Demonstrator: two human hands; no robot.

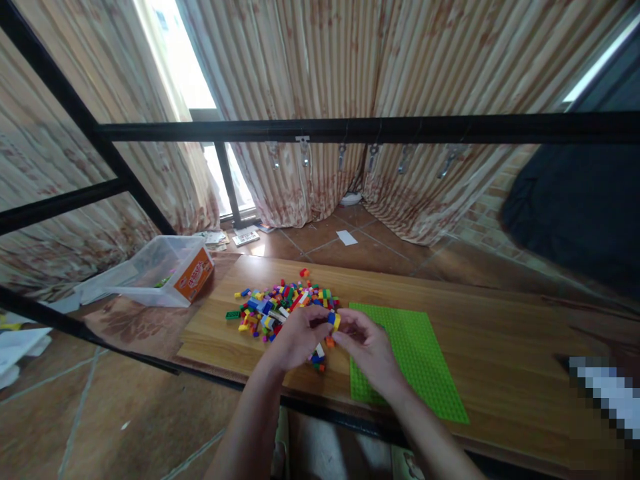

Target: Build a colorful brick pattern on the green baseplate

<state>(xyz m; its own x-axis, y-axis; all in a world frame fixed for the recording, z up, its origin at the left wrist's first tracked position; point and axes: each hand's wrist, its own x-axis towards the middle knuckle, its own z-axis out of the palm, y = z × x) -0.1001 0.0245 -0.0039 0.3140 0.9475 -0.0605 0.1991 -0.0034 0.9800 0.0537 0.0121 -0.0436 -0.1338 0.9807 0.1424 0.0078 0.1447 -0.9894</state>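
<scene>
Across the top of the frame, pleated, reddish-patterned curtains [320, 60] are being crossed by a black rail [320, 130]. Below, at centre and right, a wood-grain board [500, 347] is being shown at a slant. On it, right of centre, a bright green studded baseplate [410, 353] is being partly covered by the right hand and forearm. At left, a clear plastic bin [173, 293] is being fronted by an orange label [194, 275], its pale characters too small to be read. At centre, a loose pile of multicoloured bricks [270, 308] is being partly hidden by the left hand [300, 337]. The right hand [370, 343] is being held close beside it, over the baseplate's left edge. Near the upper edge of the board, a printed card [246, 237] is being seen, its black marks illegible. Between the fingertips of both hands, just below the frame's middle, a small blue-and-yellow piece [334, 321] is being pinched, blue toward the left, yellow toward the right; whether two bricks are being joined cannot be told.
</scene>
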